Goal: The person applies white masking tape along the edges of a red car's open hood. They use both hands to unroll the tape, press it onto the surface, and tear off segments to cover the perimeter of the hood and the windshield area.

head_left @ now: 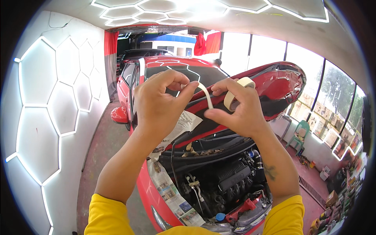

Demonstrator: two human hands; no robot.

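Raised in front of me, my left hand (158, 102) pinches one end of a short strip of cream masking tape (206, 95) between thumb and fingertips. The strip curves down to the thumb of my right hand (241, 111). Around that hand's fingers sits the roll of masking tape (246, 82); whether the strip still joins it is hard to make out. Behind both hands stands a red car with its bonnet (280, 84) propped up. Newspaper sheets (169, 192) cover the fender on the left, and another newspaper piece (187, 124) hangs by the windscreen's base.
Below the hands lies the open engine bay, with its black engine cover (235, 178) and a blue cap (220, 216). A wing mirror (119, 114) juts out at left. A green chair (299, 135) stands by the right wall, with clutter (344, 199) nearer on the floor.
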